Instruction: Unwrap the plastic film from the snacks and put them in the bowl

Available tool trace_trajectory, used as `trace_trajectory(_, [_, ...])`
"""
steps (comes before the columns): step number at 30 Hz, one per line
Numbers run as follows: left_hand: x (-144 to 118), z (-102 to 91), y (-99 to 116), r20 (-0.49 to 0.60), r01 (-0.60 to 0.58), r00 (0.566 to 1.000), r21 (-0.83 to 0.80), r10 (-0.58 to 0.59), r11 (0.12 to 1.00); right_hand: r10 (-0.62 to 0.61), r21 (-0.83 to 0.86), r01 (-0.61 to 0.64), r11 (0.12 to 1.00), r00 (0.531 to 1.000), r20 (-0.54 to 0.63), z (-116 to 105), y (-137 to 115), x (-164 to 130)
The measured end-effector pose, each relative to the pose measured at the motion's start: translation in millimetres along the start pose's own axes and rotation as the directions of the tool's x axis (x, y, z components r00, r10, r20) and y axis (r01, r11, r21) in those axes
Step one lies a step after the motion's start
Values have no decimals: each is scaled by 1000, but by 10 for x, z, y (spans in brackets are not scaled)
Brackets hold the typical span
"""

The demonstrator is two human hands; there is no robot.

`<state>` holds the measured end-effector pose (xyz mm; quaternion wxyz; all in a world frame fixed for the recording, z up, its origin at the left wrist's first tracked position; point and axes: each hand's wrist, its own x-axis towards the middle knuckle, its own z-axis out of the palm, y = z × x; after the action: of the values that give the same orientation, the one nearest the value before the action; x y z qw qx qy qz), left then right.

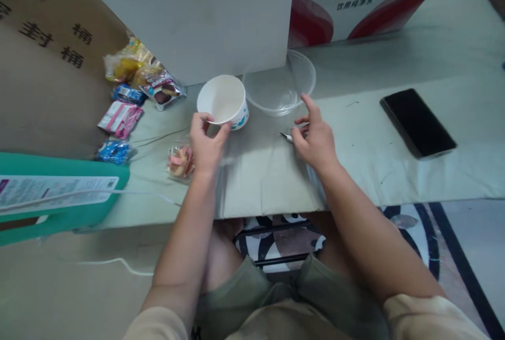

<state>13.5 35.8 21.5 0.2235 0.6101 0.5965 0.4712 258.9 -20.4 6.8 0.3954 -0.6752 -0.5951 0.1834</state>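
Apparently had the white paper bowl [223, 99] left of the middle of the surface [256, 182], well in from the near edge, mouth up and close in front of a large white box [197, 19]. Gripped it at the near rim with the left hand [206, 145], thumb and fingertips a little apart; could not tell a resting base from a lifted one. Judged it light, smooth and thin-walled, stiffest at the rolled rim, apt to dent under a hard squeeze; best held by that rim or just below. Had the right hand [315, 140] curled around a slim white tool [288, 137] with a dark tip, perhaps a pen, index finger raised; judged it light, hard and quick to roll. Found the clear plastic bowl [272, 90] crowding the paper bowl's right side and the white box closing off the far side. Noted a biscuit packet [180, 162] beside the left wrist, snack packets [121, 117] along the surface's left edge, a teal container [59, 198] at the near left corner, and a phone [418, 123] well apart toward the right.
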Motion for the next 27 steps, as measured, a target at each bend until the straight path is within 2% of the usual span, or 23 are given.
trace_trajectory(2, [-31,128,39,29,19,999,-17,-19,1000,-6,-6,6,1000,1000,17,23,3,41])
trace_trajectory(7, [-51,206,64,77,34,996,20,-35,999,-36,-16,35,999,994,-104,-78,25,102])
trace_trajectory(10, [-57,243,9,99,37,995,-35,-33,999,14,-27,-19,999,985,-171,-222,71,110])
trace_trajectory(13, [-95,319,-34,141,51,989,-87,-39,995,86,1,-87,996,979,-185,-351,126,61])
trace_trajectory(16, [-142,338,-7,195,2,981,-85,14,996,94,6,-94,996,975,-203,-418,180,-58])
trace_trajectory(19, [-166,180,91,129,-107,987,125,91,986,19,-111,-38,993,987,-160,-439,243,-202])
trace_trajectory(21, [-185,-18,162,43,-89,996,365,78,927,-12,-238,-1,971,998,-53,-448,291,-284])
trace_trajectory(24, [-259,-343,199,-42,82,997,637,-72,767,6,-388,33,921,995,99,-461,363,-361])
trace_trajectory(26, [-324,-518,139,9,130,981,705,-193,697,17,-407,42,913,990,140,-459,401,-378])
trace_trajectory(27, [-352,-587,83,55,120,973,714,-226,690,14,-396,45,917,989,144,-452,411,-380])
